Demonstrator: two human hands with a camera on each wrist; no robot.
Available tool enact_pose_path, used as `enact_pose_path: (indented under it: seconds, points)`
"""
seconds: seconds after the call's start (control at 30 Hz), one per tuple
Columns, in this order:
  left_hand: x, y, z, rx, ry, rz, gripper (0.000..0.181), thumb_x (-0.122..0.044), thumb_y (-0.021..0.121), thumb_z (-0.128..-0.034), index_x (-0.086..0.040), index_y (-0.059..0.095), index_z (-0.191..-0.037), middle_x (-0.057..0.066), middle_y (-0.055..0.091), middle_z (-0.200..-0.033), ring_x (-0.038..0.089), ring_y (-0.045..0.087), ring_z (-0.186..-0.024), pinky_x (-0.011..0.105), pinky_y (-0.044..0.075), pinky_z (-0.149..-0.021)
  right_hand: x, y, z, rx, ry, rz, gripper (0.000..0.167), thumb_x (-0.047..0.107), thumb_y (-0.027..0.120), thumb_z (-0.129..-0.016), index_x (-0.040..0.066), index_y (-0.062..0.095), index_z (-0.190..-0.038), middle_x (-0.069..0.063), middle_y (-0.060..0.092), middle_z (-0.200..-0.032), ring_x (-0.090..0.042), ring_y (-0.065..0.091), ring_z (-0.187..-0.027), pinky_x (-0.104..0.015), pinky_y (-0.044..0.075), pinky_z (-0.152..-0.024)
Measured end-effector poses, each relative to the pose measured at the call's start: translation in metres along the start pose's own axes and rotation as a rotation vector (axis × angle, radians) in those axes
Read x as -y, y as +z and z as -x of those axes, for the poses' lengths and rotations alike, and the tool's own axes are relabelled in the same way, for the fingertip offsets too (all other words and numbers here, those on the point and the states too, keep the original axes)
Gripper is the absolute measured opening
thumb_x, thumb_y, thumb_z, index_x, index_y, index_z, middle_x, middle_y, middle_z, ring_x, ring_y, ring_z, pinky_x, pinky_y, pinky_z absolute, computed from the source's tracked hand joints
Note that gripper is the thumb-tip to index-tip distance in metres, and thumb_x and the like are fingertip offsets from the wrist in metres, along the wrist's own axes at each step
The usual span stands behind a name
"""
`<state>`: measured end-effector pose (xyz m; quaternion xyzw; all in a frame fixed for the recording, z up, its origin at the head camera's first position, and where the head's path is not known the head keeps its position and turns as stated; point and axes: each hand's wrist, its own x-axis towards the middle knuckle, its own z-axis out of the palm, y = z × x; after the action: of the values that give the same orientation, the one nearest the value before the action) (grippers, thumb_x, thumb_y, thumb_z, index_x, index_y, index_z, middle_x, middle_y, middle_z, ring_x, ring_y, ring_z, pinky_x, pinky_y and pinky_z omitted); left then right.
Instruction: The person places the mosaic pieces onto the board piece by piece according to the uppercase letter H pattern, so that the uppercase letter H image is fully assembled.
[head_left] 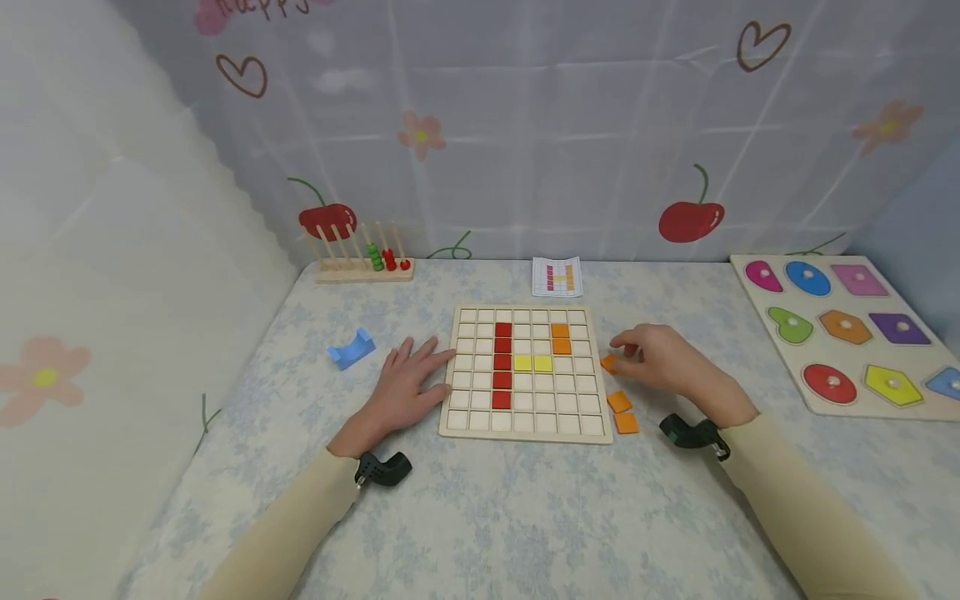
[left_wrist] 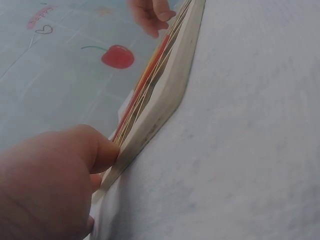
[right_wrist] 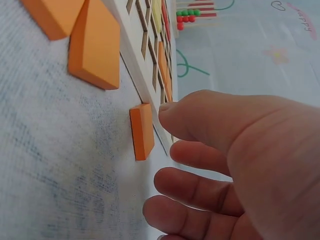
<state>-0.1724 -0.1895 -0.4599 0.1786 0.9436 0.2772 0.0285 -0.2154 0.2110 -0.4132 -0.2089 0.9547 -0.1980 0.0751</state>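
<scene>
A wooden grid board [head_left: 525, 432] lies flat on the table. Its squares hold a column of several red tiles [head_left: 502, 362], two yellow tiles [head_left: 532, 362] and two orange tiles [head_left: 560, 339]. My left hand [head_left: 405, 382] lies spread at the board's left side, and its thumb touches the rim [left_wrist: 150, 120]. Right of the board are three loose orange tiles [head_left: 619, 402]. Over the farthest loose orange tile [right_wrist: 142, 131] hovers my right hand [head_left: 660, 360]. In the right wrist view its fingers are loosely bent, with a gap to that tile and nothing held.
Behind the board lies a printed pattern card [head_left: 557, 277]. A peg rack [head_left: 365, 271] with green and red beads stands at the back left, and a blue curved piece [head_left: 351, 349] lies near the left hand. At right is a shape puzzle board [head_left: 780, 333].
</scene>
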Motion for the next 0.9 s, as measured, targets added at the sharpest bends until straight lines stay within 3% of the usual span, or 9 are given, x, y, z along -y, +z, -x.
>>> enact_pose_path:
  seconds: [0.67,0.9]
  points:
    - [0.000,0.001,0.000,-0.009,0.007,-0.001,0.057,-0.031,0.057,-0.0974,-0.016,0.051,-0.152,0.018,0.031,-0.166,0.051,0.009,-0.157,0.071,0.008,-0.122,-0.006,0.007,-0.001,-0.007,0.023,0.025,0.034,0.022,0.081,-0.086,-0.001,0.075,-0.110,-0.002,0.060,-0.075,-0.016,0.050,-0.072,-0.027,0.043,-0.064]
    - [0.001,0.001,-0.001,-0.002,0.003,0.001,0.057,-0.031,0.057,-0.0976,-0.017,0.051,-0.153,0.018,0.030,-0.167,0.051,0.008,-0.157,0.071,0.008,-0.122,-0.008,0.010,-0.003,-0.008,0.029,0.038,0.029,0.014,0.077,-0.086,-0.002,0.076,-0.111,-0.003,0.062,-0.077,-0.017,0.050,-0.073,-0.027,0.043,-0.065]
